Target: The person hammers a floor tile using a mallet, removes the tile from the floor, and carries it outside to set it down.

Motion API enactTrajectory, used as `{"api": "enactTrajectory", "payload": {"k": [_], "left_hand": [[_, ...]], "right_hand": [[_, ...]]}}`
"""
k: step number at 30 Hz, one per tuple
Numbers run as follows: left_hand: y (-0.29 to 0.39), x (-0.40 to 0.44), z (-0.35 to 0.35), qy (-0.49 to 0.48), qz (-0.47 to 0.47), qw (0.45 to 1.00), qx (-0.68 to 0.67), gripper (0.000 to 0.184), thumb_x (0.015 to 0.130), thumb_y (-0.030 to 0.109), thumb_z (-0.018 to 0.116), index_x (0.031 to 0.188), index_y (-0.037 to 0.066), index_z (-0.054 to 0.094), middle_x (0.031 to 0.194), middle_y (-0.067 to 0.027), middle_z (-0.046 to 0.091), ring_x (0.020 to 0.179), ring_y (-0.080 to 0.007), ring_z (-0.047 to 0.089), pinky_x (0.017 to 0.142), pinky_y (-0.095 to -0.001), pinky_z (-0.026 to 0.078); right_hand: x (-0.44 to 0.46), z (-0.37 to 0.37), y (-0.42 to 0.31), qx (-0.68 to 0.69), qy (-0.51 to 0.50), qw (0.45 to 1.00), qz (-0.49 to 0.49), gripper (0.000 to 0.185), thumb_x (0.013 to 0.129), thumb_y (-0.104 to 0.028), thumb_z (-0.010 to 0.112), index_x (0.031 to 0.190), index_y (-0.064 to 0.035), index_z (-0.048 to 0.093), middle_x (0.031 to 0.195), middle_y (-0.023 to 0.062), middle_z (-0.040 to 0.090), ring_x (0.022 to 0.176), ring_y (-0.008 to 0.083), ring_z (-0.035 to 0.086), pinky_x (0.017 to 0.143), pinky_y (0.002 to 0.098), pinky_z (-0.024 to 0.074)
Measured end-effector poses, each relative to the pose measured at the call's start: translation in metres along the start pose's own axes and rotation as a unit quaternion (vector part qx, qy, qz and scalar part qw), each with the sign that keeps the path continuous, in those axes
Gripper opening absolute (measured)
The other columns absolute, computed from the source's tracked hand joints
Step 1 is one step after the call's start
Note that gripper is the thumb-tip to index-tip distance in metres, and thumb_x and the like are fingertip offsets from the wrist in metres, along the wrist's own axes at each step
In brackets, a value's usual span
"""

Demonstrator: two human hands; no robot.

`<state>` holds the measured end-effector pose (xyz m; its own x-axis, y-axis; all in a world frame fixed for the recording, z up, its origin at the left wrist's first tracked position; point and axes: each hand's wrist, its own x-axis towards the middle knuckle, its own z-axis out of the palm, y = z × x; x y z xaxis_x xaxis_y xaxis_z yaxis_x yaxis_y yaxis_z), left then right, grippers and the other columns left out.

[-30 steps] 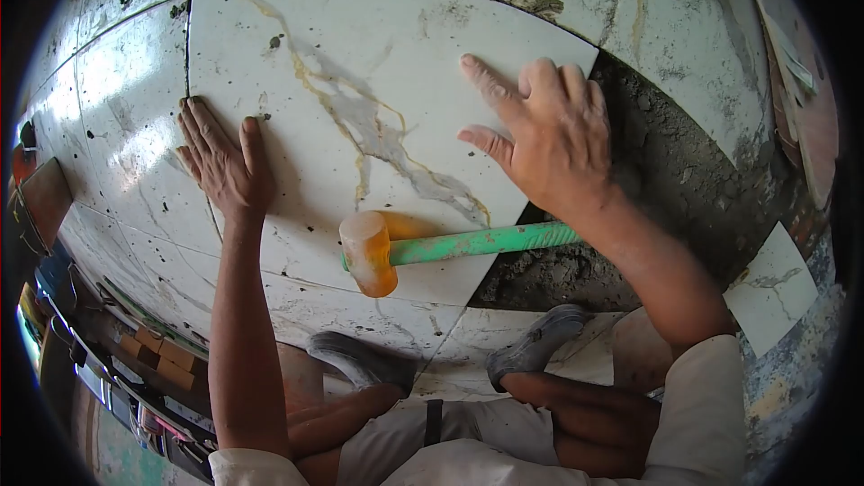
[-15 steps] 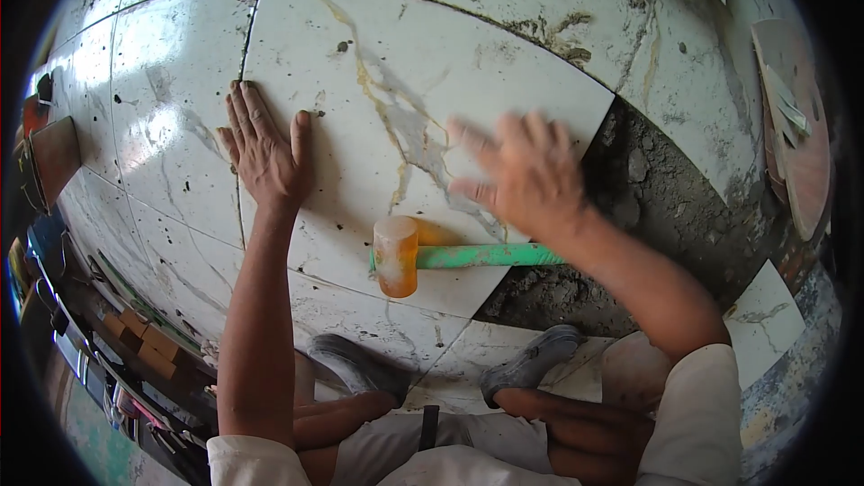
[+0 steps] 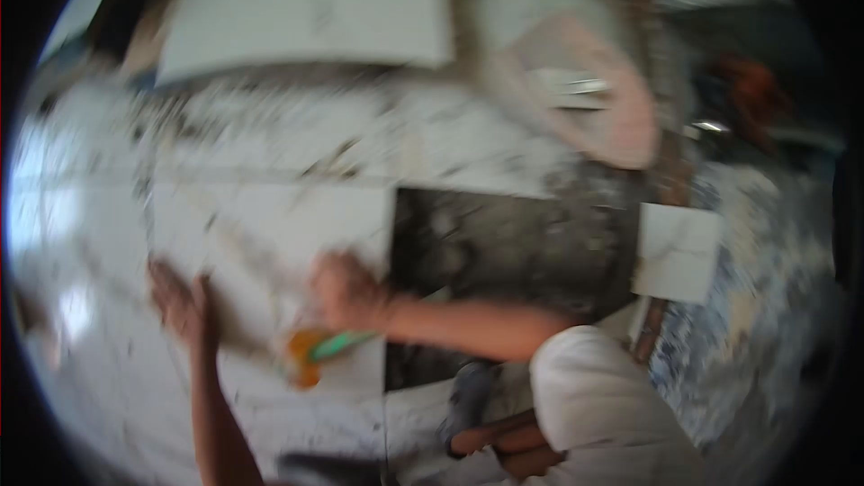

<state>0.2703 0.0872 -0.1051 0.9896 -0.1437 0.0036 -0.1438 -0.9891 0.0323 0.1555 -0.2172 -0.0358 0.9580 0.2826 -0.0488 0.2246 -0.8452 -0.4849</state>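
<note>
My left hand [image 3: 183, 303] lies flat near the left edge of a marble-patterned white tile [image 3: 261, 225], fingers spread. Over the tile's right part is my right hand [image 3: 346, 292], smeared by motion, so its fingers cannot be made out. Just below the right hand, a mallet with an orange head [image 3: 304, 358] and green handle [image 3: 342, 343] rests on the tile. Bare dark mortar [image 3: 513, 247] borders the tile on the right. The whole view is blurred.
A large white tile [image 3: 306, 4] stands out at the top. A pinkish oval board [image 3: 621, 117] with pale pieces on it is at the upper right. A small marble-patterned tile piece [image 3: 677, 254] lies right of the mortar. My shoe [image 3: 470, 396] is at the lower middle.
The view has swung up and to the right, bringing the large tile at the top into sight. My right hand has moved left over the tile, nearer the mallet head.
</note>
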Motion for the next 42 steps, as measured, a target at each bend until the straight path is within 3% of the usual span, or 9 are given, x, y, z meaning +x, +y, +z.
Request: {"api": "enactTrajectory", "payload": {"k": [11,13,15,16,17,21,25,39,42], "left_hand": [[0.035,0.011,-0.048,-0.098,-0.041,0.991,0.084,0.077,0.098,0.054,0.033,0.154,0.004,0.014,0.161,-0.0111,0.014,0.149,-0.0256,0.012,0.117,-0.0509,0.011],[0.038,0.017,-0.046,-0.159,-0.046,0.984,0.071,0.080,0.096,0.055,0.040,0.154,0.006,0.014,0.161,-0.0105,0.013,0.149,-0.0255,0.013,0.118,-0.0501,0.008],[0.038,0.009,-0.034,-0.106,-0.006,0.994,-0.010,0.070,0.096,0.042,0.049,0.151,0.006,0.025,0.159,-0.0200,0.014,0.146,-0.0383,0.014,0.116,-0.0575,0.007],[0.012,0.008,0.011,0.242,0.228,0.943,0.009,0.059,0.095,0.035,0.050,0.143,0.004,0.037,0.156,-0.0278,0.018,0.144,-0.0456,0.016,0.115,-0.0605,0.010],[0.031,0.002,-0.035,0.013,0.081,0.988,-0.132,0.050,0.094,0.031,0.051,0.136,0.004,0.045,0.153,-0.0324,0.021,0.143,-0.0484,0.018,0.114,-0.0611,0.013],[0.026,0.014,-0.039,-0.064,-0.032,0.996,-0.046,0.085,0.093,0.057,0.042,0.153,0.003,0.014,0.160,-0.0127,0.016,0.149,-0.0247,0.011,0.119,-0.0483,0.004],[0.033,0.007,-0.054,-0.071,-0.031,0.996,-0.033,0.085,0.093,0.059,0.038,0.153,0.004,0.015,0.160,-0.0128,0.015,0.149,-0.0247,0.010,0.119,-0.0477,0.005],[0.032,0.009,-0.049,-0.064,-0.027,0.997,-0.021,0.085,0.094,0.060,0.035,0.153,0.002,0.016,0.160,-0.0133,0.015,0.149,-0.0253,0.010,0.119,-0.0484,0.005],[0.033,0.014,-0.051,-0.057,-0.031,0.997,-0.034,0.085,0.094,0.060,0.035,0.153,0.002,0.016,0.160,-0.0133,0.015,0.149,-0.0252,0.010,0.119,-0.0484,0.005]], "right_hand": [[-0.107,0.023,-0.023,-0.121,0.044,0.991,-0.036,0.048,0.081,-0.044,0.067,0.109,-0.0070,0.054,0.106,0.0134,0.049,0.101,0.0297,0.051,0.077,0.0429,0.0464],[-0.101,0.022,-0.031,-0.079,0.029,0.996,0.038,0.041,0.085,-0.040,0.063,0.109,-0.0068,0.057,0.097,0.0137,0.057,0.075,0.0271,0.062,0.059,0.0404,0.0507],[-0.083,0.005,-0.054,-0.125,-0.114,0.976,0.134,0.039,0.088,-0.039,0.059,0.106,-0.0053,0.062,0.069,0.0126,0.062,0.055,0.0272,0.064,0.044,0.0415,0.0488],[-0.074,-0.009,-0.061,-0.050,-0.033,0.980,0.191,0.039,0.090,-0.041,0.057,0.106,-0.0051,0.061,0.054,0.0073,0.058,0.047,0.0273,0.061,0.039,0.0411,0.0464],[-0.057,-0.051,-0.082,-0.006,-0.009,0.981,0.196,0.040,0.092,-0.041,0.056,0.108,-0.0045,0.059,0.056,0.0085,0.059,0.049,0.0286,0.062,0.041,0.0430,0.0476],[-0.002,-0.054,-0.085,0.094,0.167,0.976,0.099,0.038,0.096,-0.039,0.053,0.101,-0.0017,0.050,0.076,0.0198,0.064,0.062,0.0395,0.063,0.054,0.0473,0.0519],[0.012,-0.020,-0.051,0.043,0.021,0.980,0.193,0.039,0.095,-0.038,0.056,0.097,0.0003,0.048,0.072,0.0209,0.063,0.063,0.0408,0.064,0.054,0.0482,0.0520],[0.045,-0.027,-0.052,0.040,0.125,0.987,0.098,0.037,0.093,-0.036,0.059,0.096,-0.0009,0.049,0.067,0.0185,0.064,0.064,0.0374,0.067,0.055,0.0463,0.0545],[0.052,-0.040,-0.051,0.034,-0.007,0.979,0.202,0.040,0.094,-0.039,0.056,0.095,0.0003,0.049,0.070,0.0206,0.064,0.066,0.0391,0.067,0.056,0.0476,0.0537]]}}
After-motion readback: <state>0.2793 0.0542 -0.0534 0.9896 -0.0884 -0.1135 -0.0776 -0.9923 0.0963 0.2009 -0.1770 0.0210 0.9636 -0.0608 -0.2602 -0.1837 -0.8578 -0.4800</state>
